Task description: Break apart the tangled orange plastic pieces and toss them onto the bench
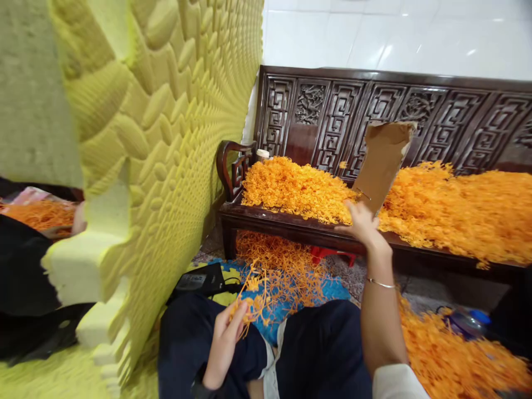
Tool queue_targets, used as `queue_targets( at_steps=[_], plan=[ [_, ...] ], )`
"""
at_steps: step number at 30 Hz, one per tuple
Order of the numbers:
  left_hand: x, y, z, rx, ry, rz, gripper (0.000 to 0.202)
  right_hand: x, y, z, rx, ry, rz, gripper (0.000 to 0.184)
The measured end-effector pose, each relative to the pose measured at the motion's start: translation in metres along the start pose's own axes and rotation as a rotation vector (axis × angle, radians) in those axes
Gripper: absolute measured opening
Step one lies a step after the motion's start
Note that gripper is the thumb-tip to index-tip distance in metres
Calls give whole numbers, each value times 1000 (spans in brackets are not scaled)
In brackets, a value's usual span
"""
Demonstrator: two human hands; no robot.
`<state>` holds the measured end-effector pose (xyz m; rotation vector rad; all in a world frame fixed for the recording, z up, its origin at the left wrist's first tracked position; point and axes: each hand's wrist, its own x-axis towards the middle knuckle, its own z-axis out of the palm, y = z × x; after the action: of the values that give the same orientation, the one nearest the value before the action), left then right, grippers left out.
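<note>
1. Yellow foam panel (166,138) stands upright at the left, beside the person.
2. Left hand (226,338) is above the lap, thumb and fingers pinched together on a bunch of orange strands (254,302). Its long axis seems to run from the fingers away toward the bench (286,218), with loose ends pointing up and outward.
3. Beyond it, tangled strands (276,252) lie on the floor; I judge these are left to handle.
4. Small pieces make a left heap (295,185) on the bench, so much work looks done.
5. Right hand (362,224) is beside this heap, fingers spread apart, before a tilted cardboard sheet (380,160); whether they touch, I cannot tell.
6. Right heap (465,205) lies past the cardboard sheet.
</note>
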<state>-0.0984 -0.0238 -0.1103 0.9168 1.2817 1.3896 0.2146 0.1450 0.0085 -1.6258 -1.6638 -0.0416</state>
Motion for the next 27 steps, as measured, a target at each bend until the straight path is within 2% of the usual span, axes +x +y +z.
queue_targets(
  at_steps=[2,5,7,9,12,15,17,19,20,24,27],
  plan=[
    [2,4,-1,25,-3,31,53,-11,-3,16,105,-211,-42,32],
    [5,4,-2,53,-17,73,50,-44,-21,46,264,-486,-154,35],
    [7,3,-2,67,-27,93,48,-68,-40,60,345,-630,-235,33],
    [8,3,-2,85,-37,112,47,-90,-62,67,479,-707,-306,28],
    [10,2,0,115,-46,133,45,-113,-93,65,730,-607,-372,26],
    [9,-1,2,130,-69,134,45,-128,-115,61,776,-461,-435,25],
    [9,-3,3,141,-94,133,46,-133,-123,61,743,-455,-496,25],
    [8,-4,4,146,-108,132,46,-136,-127,63,711,-486,-541,44],
    [7,-4,4,146,-112,131,45,-137,-128,65,696,-498,-555,46],
    [9,-5,2,148,-125,124,44,-135,-124,68,667,-457,-568,10],
    [8,-4,1,164,-150,119,41,-132,-119,66,690,-300,-478,8]
  ],
)
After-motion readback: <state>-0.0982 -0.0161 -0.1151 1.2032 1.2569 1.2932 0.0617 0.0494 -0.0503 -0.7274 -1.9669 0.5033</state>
